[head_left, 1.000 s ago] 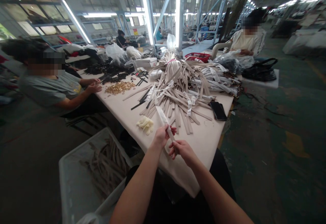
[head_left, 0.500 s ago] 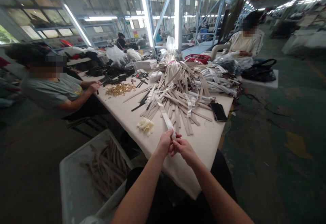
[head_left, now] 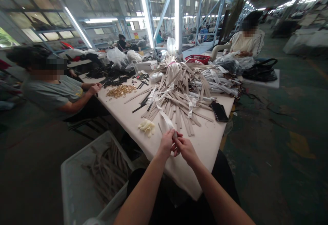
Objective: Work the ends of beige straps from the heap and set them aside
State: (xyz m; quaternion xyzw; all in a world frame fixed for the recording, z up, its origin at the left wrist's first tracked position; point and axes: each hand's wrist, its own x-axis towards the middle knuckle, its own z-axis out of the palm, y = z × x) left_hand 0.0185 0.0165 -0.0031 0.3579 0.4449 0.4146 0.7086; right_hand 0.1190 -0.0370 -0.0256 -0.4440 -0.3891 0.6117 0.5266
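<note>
Though flat, curved white strip (head_left: pixel 166 119)

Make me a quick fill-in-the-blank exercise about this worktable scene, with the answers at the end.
1. The left hand and right hand hold a strip coloured ____.
2. The pile of small fittings is coloured ____.
3. The basket beyond the straps is coloured ____.
4. The plastic bin stands to the person's ____.

Missing words: white; gold; red; left.

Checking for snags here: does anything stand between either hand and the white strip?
Nothing visible does: the left hand holds the white strip at its near end; the right hand is beside it, exact contact unclear.
</note>
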